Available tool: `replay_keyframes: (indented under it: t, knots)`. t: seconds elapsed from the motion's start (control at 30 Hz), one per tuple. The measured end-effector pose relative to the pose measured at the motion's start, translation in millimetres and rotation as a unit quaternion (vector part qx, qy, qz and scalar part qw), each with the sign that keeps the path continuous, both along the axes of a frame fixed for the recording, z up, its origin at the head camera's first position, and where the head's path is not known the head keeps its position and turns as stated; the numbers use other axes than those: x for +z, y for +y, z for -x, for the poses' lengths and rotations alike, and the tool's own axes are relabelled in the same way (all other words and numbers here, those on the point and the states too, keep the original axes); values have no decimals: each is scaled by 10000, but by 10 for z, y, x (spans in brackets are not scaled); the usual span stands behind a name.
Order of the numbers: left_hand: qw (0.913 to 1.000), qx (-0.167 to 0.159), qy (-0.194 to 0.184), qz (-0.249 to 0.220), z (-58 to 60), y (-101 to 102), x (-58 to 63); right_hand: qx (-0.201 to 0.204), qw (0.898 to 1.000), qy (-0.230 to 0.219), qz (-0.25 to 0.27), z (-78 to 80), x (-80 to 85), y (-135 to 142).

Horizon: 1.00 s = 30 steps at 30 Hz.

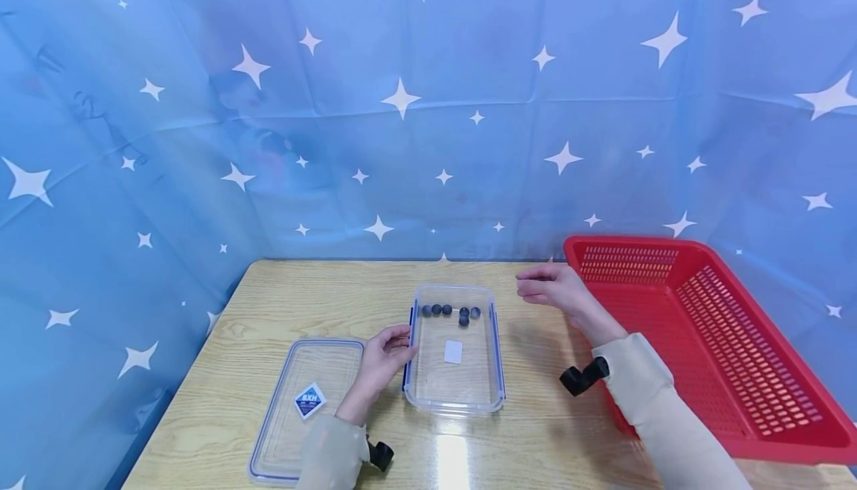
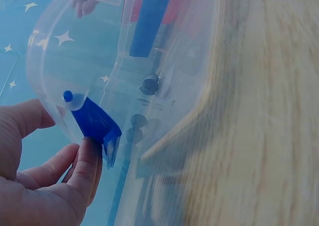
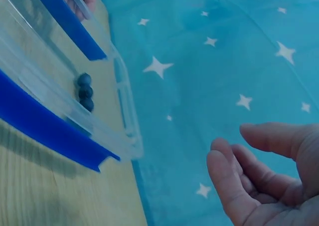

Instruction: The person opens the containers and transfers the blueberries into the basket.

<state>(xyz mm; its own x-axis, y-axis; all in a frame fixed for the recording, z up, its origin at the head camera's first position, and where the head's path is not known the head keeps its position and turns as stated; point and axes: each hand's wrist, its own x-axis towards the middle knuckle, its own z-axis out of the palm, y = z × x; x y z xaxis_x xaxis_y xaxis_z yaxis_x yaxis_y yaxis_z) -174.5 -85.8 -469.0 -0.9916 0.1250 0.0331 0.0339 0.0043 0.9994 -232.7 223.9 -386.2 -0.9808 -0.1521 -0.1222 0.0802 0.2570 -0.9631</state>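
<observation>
A clear plastic food container (image 1: pixel 469 389) with blue side latches stands uncovered on the table. Several blueberries (image 1: pixel 446 310), dark and round, lie at its far end. My left hand (image 1: pixel 383 358) grips the container's left side. In the left wrist view the thumb goes behind the wall and the fingertips touch a blue latch (image 2: pixel 97 121). Off to the container's right, my right hand (image 1: pixel 550 287) is raised between it and the red basket. A gap shows between that thumb and the fingers in the right wrist view, with nothing held there.
The container's lid (image 1: pixel 277 434), clear with a blue seal and a label, lies flat at the left. A large red plastic basket (image 1: pixel 652 326) takes up the table's right side. Behind the wooden table (image 1: pixel 315 289) hangs a blue star-patterned curtain (image 1: pixel 469 200).
</observation>
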Motion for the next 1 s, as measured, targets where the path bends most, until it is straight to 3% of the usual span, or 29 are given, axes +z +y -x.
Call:
replay_keyframes:
  t: [0.2, 0.5, 1.0]
  knots:
    - [10000, -16, 56, 43, 15, -8, -34, 43, 9998, -133, 116, 26, -68, -214]
    - [9999, 111, -14, -25, 127, -21, -287, -226, 9991, -326, -120, 24, -178, -527]
    - [9998, 139, 113, 70, 119, -18, -285, -512, 9973, -532, -26, -39, -439, -933]
